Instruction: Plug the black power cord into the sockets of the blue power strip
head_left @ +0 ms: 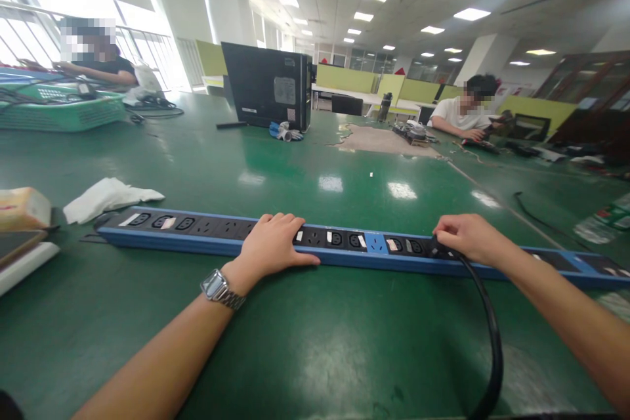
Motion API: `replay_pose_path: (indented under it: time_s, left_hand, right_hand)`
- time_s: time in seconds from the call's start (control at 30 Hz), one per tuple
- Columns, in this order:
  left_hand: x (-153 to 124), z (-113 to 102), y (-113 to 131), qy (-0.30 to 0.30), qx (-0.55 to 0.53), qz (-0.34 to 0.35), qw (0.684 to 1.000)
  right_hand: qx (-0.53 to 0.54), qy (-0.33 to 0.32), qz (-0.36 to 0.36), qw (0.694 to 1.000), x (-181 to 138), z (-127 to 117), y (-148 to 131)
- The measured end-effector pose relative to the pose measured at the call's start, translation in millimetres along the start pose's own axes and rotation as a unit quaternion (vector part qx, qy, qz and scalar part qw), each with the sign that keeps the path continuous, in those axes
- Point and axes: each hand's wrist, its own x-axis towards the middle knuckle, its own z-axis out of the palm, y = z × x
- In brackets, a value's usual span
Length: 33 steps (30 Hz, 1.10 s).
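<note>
A long blue power strip (197, 244) with black sockets lies across the green table in front of me. My left hand (273, 243), with a watch on its wrist, grips the strip near its middle, fingers over the far edge and thumb along the near side. To the right, my right hand (465, 236) is closed around a black plug (437, 248) at one of the sockets. Whether the plug is fully seated cannot be made out. From it a thick black cable (492, 335) curves down toward the table's near edge. Several sockets carry small white labels.
Crumpled white tissue (111, 198) lies beyond the strip's left end. Farther back are a green basket (63, 115) with cables, a black computer case (268, 88) and gloves (285, 132). A plastic bottle (605, 220) lies at right. Two people sit across the table.
</note>
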Motion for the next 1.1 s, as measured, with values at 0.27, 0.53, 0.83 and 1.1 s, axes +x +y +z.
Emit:
replay_pose_path:
  time_s: [0.27, 0.53, 0.83, 1.1]
  left_hand:
    - [0, 0, 1, 0.002, 0.003, 0.004, 1.0]
    - [0, -1, 3, 0.002, 0.017, 0.003, 1.0]
    - [-1, -2, 5, 0.006, 0.012, 0.004, 1.0]
    - [-1, 1, 2, 0.016, 0.013, 0.005, 1.0]
  right_hand:
    - [0.032, 0.088, 0.007, 0.996, 4, -14, -30]
    - [0.145, -0.017, -0.088, 0.985, 48, 48, -180]
    - [0.051, -0.044, -0.059, 0.996, 66, 65, -215]
    - [0.06, 0.036, -0.076, 0.995, 56, 29, -204]
